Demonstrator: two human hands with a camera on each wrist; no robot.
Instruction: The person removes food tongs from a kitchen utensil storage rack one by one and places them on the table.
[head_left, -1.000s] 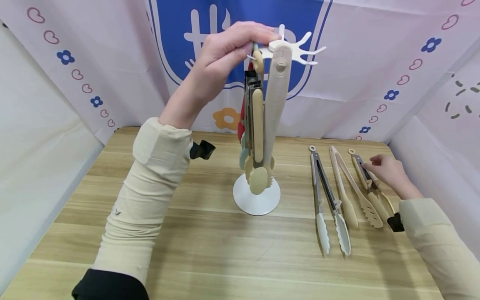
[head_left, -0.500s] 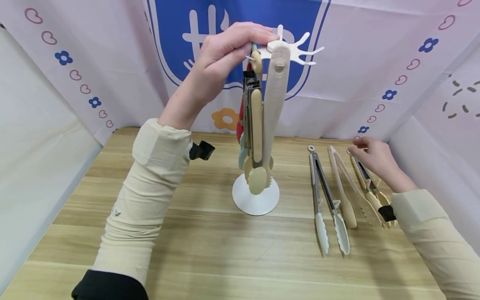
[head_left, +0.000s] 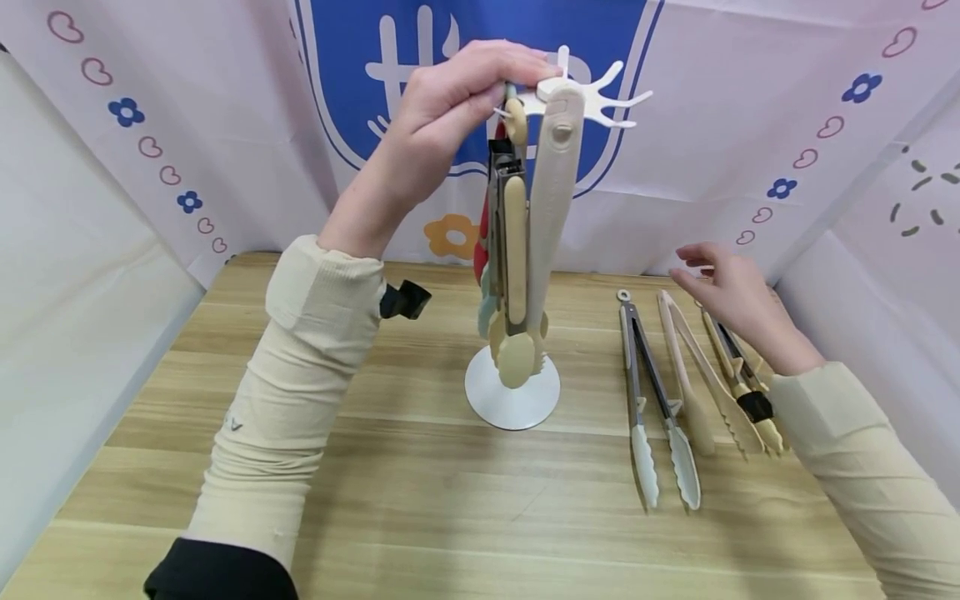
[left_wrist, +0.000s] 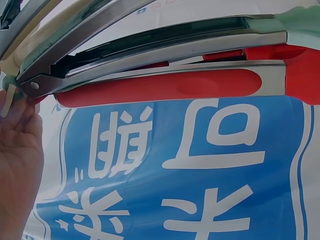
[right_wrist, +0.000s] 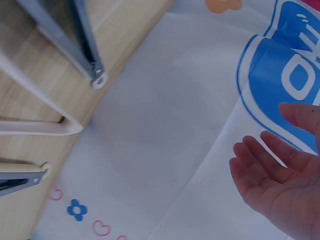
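Observation:
My left hand grips the top of a white stand, fingers over the hub of its curved hooks. Several tongs hang there, including beige tongs at the front and red-handled tongs beside green-tipped tongs in the left wrist view. My right hand is in the air with nothing in it, fingers apart and slightly bent. It hovers above the far ends of the table tongs. In the right wrist view that hand shows an empty palm.
On the right of the wooden table lie long metal tongs with white tips, pale one-piece tongs and metal tongs with cream handles, partly hidden by the right arm. A printed cloth hangs behind the table's far edge.
My right hand has lifted away from the cream-handled tongs and moved left and toward the back, empty. The left hand and the stand have stayed in place.

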